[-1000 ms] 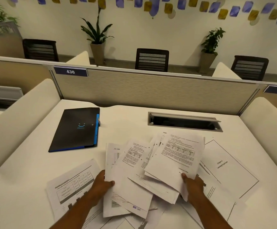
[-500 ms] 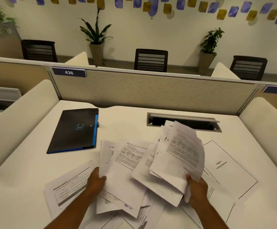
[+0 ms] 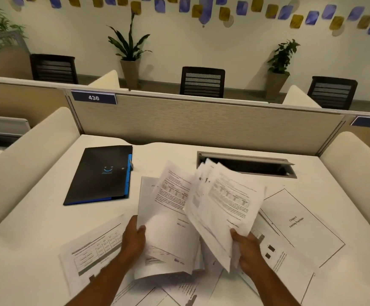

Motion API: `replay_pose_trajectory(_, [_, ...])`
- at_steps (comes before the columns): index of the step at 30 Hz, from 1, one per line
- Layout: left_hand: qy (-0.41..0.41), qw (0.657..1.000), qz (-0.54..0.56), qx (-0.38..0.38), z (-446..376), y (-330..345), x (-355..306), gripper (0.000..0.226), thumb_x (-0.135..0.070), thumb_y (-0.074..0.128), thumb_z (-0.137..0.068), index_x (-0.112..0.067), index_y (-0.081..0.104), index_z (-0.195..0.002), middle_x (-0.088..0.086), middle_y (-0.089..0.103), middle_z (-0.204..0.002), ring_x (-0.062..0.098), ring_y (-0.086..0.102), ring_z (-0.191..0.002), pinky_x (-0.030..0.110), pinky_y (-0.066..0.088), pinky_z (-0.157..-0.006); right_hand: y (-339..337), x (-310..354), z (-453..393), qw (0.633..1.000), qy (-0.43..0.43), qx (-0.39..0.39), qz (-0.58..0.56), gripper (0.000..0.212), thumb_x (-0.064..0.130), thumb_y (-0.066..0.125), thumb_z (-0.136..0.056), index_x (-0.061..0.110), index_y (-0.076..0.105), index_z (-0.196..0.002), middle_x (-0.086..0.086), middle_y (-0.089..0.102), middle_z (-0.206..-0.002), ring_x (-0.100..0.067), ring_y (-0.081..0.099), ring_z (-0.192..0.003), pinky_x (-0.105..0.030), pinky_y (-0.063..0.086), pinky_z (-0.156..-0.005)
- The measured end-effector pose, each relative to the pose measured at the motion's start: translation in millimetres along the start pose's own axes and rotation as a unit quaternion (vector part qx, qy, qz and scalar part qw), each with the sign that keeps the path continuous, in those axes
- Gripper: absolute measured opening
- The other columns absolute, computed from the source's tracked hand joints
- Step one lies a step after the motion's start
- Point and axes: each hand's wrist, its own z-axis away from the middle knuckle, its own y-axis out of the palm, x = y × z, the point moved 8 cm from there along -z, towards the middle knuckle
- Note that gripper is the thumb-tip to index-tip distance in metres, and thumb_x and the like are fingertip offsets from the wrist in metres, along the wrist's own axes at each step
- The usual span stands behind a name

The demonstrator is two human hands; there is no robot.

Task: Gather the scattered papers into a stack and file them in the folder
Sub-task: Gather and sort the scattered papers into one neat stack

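Printed white papers are spread over the near half of the desk. My left hand [image 3: 133, 238] grips the left edge of a lifted bundle of sheets [image 3: 168, 217]. My right hand [image 3: 247, 248] grips the lower edge of a second, fanned bundle [image 3: 226, 202] tilted up off the desk. Both bundles overlap in the middle. Loose sheets still lie flat: a table page [image 3: 93, 250] at the left, a framed title page [image 3: 299, 224] at the right, more under my forearms. The black folder with a blue edge [image 3: 102, 175] lies closed at the back left.
A recessed cable tray with an open lid [image 3: 246, 166] sits in the white desk [image 3: 36, 228] behind the papers. A fabric partition [image 3: 201, 122] closes the back; curved cream dividers stand at both sides. Chairs and potted plants are beyond it.
Both hands have raised their bundles off the desk and tilted them upright. The two bundles have come closer together in the middle. The folder has not moved.
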Motion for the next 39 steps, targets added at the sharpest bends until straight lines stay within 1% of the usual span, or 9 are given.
replay_pose_trajectory(3, [0.006,0.999,0.037,0.031,9.7,10.4,-11.9,0.041,-0.018,0.047,-0.099,-0.016,0.040,-0.140,0.007,0.054,-0.135,0.031,0.052,-0.123,0.047,0.042,-0.102,15.1,-5.3,2.4,0.999,0.011,0.024,0.033,0.037,-0.002,0.074,-0.084,0.010,0.070,-0.119,-0.013,0.077,-0.112,-0.038,0.069,-0.103,-0.057,0.053,-0.097])
replay_pose_trajectory(6, [0.024,0.992,0.099,0.071,21.3,15.7,-28.3,0.033,-0.026,0.055,-0.096,-0.028,0.047,-0.128,-0.008,0.063,-0.112,0.012,0.064,-0.098,0.040,0.055,-0.089,26.3,-1.2,-0.5,0.997,0.029,0.066,0.014,0.054,-0.003,0.080,-0.067,0.007,0.070,-0.119,-0.017,0.076,-0.111,-0.042,0.068,-0.103,-0.049,0.055,-0.090])
replay_pose_trajectory(10, [0.042,0.981,0.115,0.151,29.6,25.1,-37.8,0.036,-0.031,0.061,-0.091,-0.035,0.047,-0.123,-0.009,0.066,-0.111,0.013,0.070,-0.090,0.022,0.057,-0.064,30.0,20.6,-6.3,0.995,-0.001,0.097,-0.009,0.069,0.004,0.089,-0.059,0.011,0.068,-0.125,-0.013,0.075,-0.117,-0.040,0.067,-0.112,-0.053,0.051,-0.101])
replay_pose_trajectory(17, [0.034,0.964,0.133,0.228,24.8,32.5,-51.8,0.075,-0.068,0.070,-0.064,-0.034,0.049,-0.127,-0.005,0.066,-0.118,0.018,0.069,-0.100,0.033,0.060,-0.076,21.3,50.8,-2.2,0.994,-0.087,0.061,0.006,0.070,0.013,0.089,-0.056,0.014,0.065,-0.122,-0.013,0.077,-0.112,-0.037,0.074,-0.097,-0.045,0.062,-0.081])
replay_pose_trajectory(20, [0.030,0.959,0.154,0.235,24.3,33.1,-70.6,0.047,-0.053,0.055,-0.084,-0.031,0.048,-0.125,0.001,0.068,-0.115,0.023,0.072,-0.095,0.043,0.061,-0.076,26.8,61.3,3.2,0.990,-0.113,0.074,0.030,0.063,0.006,0.085,-0.070,0.012,0.059,-0.127,-0.014,0.075,-0.113,-0.039,0.072,-0.098,-0.047,0.061,-0.077])
replay_pose_trajectory(25, [0.100,0.975,0.101,0.170,25.2,33.8,-102.9,0.048,-0.041,0.063,-0.087,-0.036,0.037,-0.126,-0.013,0.057,-0.116,0.013,0.063,-0.098,0.038,0.056,-0.083,56.1,79.3,22.6,0.980,-0.147,0.134,0.021,0.062,0.009,0.076,-0.066,0.014,0.058,-0.126,-0.010,0.075,-0.113,-0.037,0.072,-0.099,-0.056,0.060,-0.083])
replay_pose_trajectory(29, [0.113,0.979,0.104,0.135,23.0,41.6,-91.7,0.056,-0.034,0.074,-0.080,-0.028,0.043,-0.126,-0.005,0.060,-0.118,0.019,0.063,-0.104,0.042,0.059,-0.084,75.7,66.6,21.4,0.973,-0.117,0.180,0.080,0.059,0.013,0.082,-0.075,0.013,0.059,-0.129,-0.012,0.074,-0.117,-0.036,0.072,-0.105,-0.057,0.059,-0.090])
replay_pose_trajectory(34, [0.122,0.982,0.111,0.093,26.4,48.0,-81.0,0.036,-0.028,0.067,-0.087,-0.031,0.048,-0.117,0.002,0.064,-0.114,0.022,0.069,-0.095,0.037,0.062,-0.071,86.4,62.3,29.1,0.971,-0.148,0.098,0.159,0.031,0.018,0.075,-0.089,0.022,0.061,-0.117,-0.008,0.074,-0.112,-0.027,0.076,-0.092,-0.050,0.064,-0.078])
replay_pose_trajectory(39, [0.174,0.965,0.190,0.049,44.2,18.5,-120.3,0.034,-0.030,0.068,-0.085,-0.030,0.052,-0.115,-0.003,0.068,-0.104,0.021,0.070,-0.092,0.030,0.061,-0.066,92.7,113.6,67.0,0.961,-0.244,0.110,0.070,0.030,0.008,0.072,-0.089,0.018,0.059,-0.114,-0.005,0.074,-0.105,-0.026,0.076,-0.091,-0.039,0.065,-0.071])
